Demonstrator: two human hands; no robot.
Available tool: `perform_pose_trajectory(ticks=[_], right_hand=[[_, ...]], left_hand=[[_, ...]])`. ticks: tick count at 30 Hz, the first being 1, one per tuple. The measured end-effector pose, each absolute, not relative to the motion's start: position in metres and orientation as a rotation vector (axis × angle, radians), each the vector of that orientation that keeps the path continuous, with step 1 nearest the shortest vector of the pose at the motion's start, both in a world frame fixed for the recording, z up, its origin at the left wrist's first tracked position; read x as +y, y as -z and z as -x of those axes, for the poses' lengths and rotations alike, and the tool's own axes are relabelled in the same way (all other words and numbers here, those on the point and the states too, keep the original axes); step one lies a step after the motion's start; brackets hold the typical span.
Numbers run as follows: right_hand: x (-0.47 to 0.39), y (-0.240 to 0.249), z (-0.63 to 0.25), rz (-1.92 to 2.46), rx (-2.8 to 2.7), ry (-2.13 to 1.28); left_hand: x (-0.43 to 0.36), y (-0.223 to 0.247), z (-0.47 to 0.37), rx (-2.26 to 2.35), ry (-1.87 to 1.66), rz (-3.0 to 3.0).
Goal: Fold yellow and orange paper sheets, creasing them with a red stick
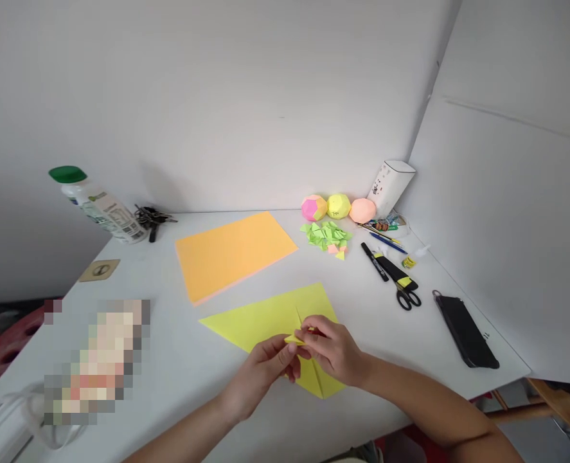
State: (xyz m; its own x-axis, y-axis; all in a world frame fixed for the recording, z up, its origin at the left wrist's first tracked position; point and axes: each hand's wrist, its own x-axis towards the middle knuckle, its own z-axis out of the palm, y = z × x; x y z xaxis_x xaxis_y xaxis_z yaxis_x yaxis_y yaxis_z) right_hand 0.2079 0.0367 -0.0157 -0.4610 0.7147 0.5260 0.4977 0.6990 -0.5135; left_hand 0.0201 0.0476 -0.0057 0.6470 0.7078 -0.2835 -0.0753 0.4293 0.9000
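Between the fingertips of both my hands is a small folded piece of yellow paper (292,339). My left hand (270,360) pinches it from the left, thumb on top. From the right, the bent fingers of my right hand (333,347) grip its other end and hide part of it. Beneath my hands lies a large yellow paper sheet (260,316) with creases and narrow slits; my hands cover its middle. Behind it on the table rests a stack of orange paper (234,254).
Faceted paper balls (338,206) stand by the wall, with a pile of green paper pieces (326,235) before them. To the right lie a black marker (374,262), scissors (405,296) and a black pouch (465,331). A white bottle (106,209) stands at the left, near keys (153,218).
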Motion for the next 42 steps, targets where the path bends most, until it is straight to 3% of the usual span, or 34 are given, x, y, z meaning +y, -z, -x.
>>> perform_pose_trajectory(ticks=[3,13,23,32,42], right_hand=[[0.038,0.019,-0.212,0.951,-2.222,-0.394],[0.035,0.014,-0.211,0.920,-1.985,-0.960],[0.032,0.018,-0.216,1.007,-1.528,-1.523],[0.037,0.012,-0.216,0.700,-1.935,-1.073],[0.040,0.016,-0.220,0.790,-2.170,-0.682]], left_hand=[[0.051,0.012,-0.017,0.790,-0.591,-1.133],[0.050,0.016,-0.015,0.993,-0.685,-1.536],[0.051,0.015,-0.013,0.802,-0.593,-1.211],[0.052,0.010,-0.017,0.694,-0.497,-0.898],[0.052,0.013,-0.017,0.735,-0.457,-0.858]])
